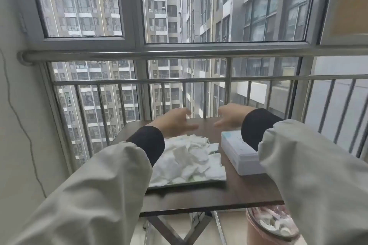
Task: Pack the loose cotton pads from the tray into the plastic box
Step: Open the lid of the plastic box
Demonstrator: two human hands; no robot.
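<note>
Clearly spillage is the risk: the left hand (175,123) hovers past the tray's (179,184) far edge, fingers (187,127) loosely spread and empty, its sleeve (148,143) low over the cotton pads (191,157) heaped on the tray and overhanging its rim; a careless sweep could scatter them off the bench (199,199). The right hand (231,117), equally empty and relaxed, hangs beyond the tray's far right corner, above the plastic box (237,155) just right of the tray.

High-rise flat balcony — railing (179,80), window (219,6), folding table (199,199).
</note>
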